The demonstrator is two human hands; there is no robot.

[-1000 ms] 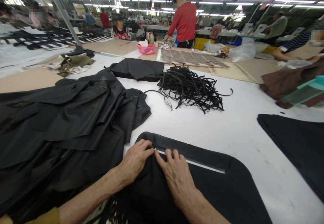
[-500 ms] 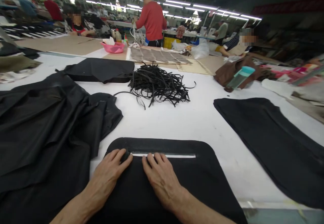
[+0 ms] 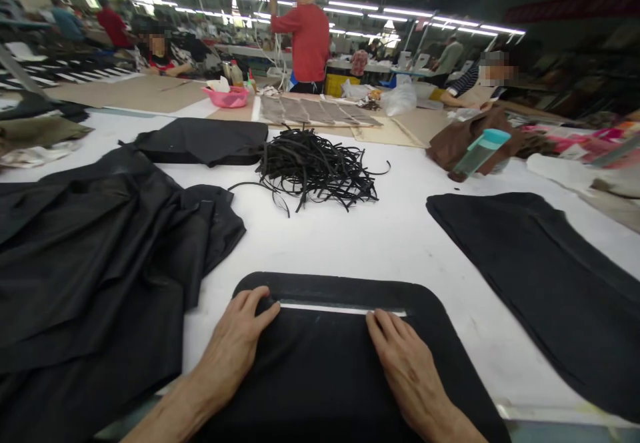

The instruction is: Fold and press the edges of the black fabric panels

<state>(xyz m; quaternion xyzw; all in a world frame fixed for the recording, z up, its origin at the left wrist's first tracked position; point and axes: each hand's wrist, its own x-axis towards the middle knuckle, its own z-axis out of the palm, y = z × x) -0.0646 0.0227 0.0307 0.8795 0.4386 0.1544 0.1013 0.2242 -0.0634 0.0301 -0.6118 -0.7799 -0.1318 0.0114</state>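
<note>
A black panel (image 3: pixel 325 369) with rounded far corners lies flat before me, and a narrow white strip (image 3: pixel 340 309) shows along a slit near its far edge. My left hand (image 3: pixel 235 339) rests on the panel's left side, thumb and fingers apart at the strip's left end. Over toward the strip's right end, my right hand (image 3: pixel 407 356) lies on the panel with its fingers stretched out and fingertips at the slit. I see neither hand gripping anything.
Loose black material (image 3: pixel 100 249) is heaped on the left, and a black stack (image 3: pixel 200 139) sits behind it. Black strips (image 3: pixel 315 169) lie in a tangle ahead. More black pieces (image 3: pixel 530 283) are at right, near a bottle (image 3: pixel 480 155). Co-workers (image 3: pixel 310 43) are farther back.
My right hand has slid right along the slit, uncovering more white strip between my hands. My left hand stays by the left end. The co-worker in red has raised an arm.
</note>
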